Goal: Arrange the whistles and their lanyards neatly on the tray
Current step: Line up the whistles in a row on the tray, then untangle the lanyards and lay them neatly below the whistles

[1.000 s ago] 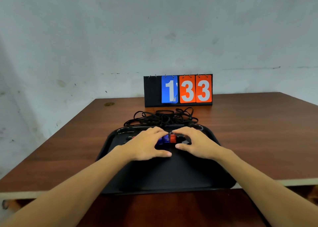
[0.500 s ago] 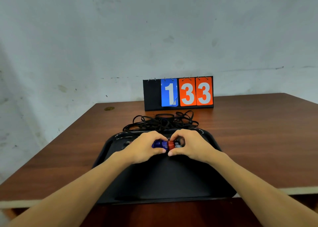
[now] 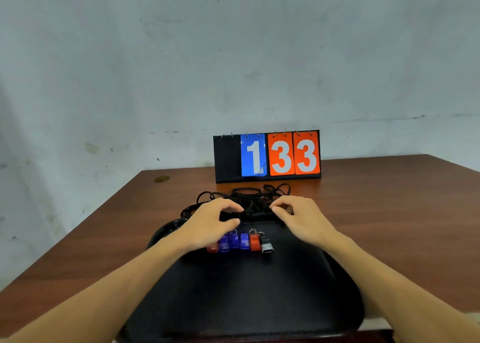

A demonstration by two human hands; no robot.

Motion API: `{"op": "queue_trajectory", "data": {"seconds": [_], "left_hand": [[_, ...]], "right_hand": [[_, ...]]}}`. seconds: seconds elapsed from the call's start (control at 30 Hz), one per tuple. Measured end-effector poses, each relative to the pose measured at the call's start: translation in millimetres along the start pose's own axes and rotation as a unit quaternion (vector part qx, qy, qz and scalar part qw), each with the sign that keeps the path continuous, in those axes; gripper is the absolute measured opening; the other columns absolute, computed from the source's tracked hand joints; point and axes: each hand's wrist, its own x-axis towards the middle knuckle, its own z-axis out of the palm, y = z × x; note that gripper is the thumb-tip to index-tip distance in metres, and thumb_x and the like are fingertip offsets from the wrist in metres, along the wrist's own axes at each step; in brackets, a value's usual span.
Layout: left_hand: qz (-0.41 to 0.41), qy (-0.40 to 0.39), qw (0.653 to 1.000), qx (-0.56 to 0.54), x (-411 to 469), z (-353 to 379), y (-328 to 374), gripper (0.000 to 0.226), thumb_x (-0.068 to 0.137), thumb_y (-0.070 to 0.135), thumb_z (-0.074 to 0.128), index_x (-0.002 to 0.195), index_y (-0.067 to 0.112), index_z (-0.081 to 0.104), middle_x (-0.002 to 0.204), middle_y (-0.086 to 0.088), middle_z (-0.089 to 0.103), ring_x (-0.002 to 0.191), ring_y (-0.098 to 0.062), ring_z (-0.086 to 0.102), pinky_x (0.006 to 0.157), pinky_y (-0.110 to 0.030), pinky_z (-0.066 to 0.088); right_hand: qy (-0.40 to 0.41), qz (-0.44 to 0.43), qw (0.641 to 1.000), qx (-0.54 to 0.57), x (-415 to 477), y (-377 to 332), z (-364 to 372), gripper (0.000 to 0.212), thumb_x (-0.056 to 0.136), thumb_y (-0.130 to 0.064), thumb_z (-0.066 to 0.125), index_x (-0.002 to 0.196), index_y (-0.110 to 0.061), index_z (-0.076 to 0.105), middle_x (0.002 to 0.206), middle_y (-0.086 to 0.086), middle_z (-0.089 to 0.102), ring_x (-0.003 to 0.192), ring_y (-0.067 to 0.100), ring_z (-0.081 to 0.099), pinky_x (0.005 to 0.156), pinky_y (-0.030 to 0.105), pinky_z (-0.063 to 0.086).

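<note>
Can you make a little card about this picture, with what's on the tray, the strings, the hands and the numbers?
tray: black, on the brown table
whistles: one row on the tray, red, blue, orange, black
lanyards: black tangle, mostly beyond the tray's far edge
left hand: fingers curled above the lanyards, grip unclear
right hand: the same
scoreboard: shows 1 33

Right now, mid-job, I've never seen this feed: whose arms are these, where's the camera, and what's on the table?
No machine: a person's two bare hands, filmed by one head-worn camera looking forward and down. The left hand and right hand curl over tangled black lanyards at the far rim of the black tray; whether either grip holds a cord, I cannot tell. On the tray lie whistles in a row: red, blue, grey. Behind, on the wooden table, a flip scoreboard shows 133.
</note>
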Motion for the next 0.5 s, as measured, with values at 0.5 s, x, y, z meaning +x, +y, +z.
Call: {"op": "queue_trajectory", "data": {"seconds": [0.5], "left_hand": [[-0.028, -0.009, 0.995, 0.094, 60.3, -26.5, -55.5, 0.025, 0.099, 0.025, 0.045, 0.114, 0.025, 0.065, 0.115, 0.009, 0.058, 0.107, -0.006, 0.053, 0.093, -0.019, 0.038]], "right_hand": [[-0.08, 0.029, 0.996, 0.017, 82.4, 6.7, 18.0, 0.036, 0.093, -0.048, 0.049, 0.106, -0.02, 0.067, 0.092, -0.008, 0.065, 0.09, 0.006, 0.059, 0.072, 0.014, 0.041]]}}
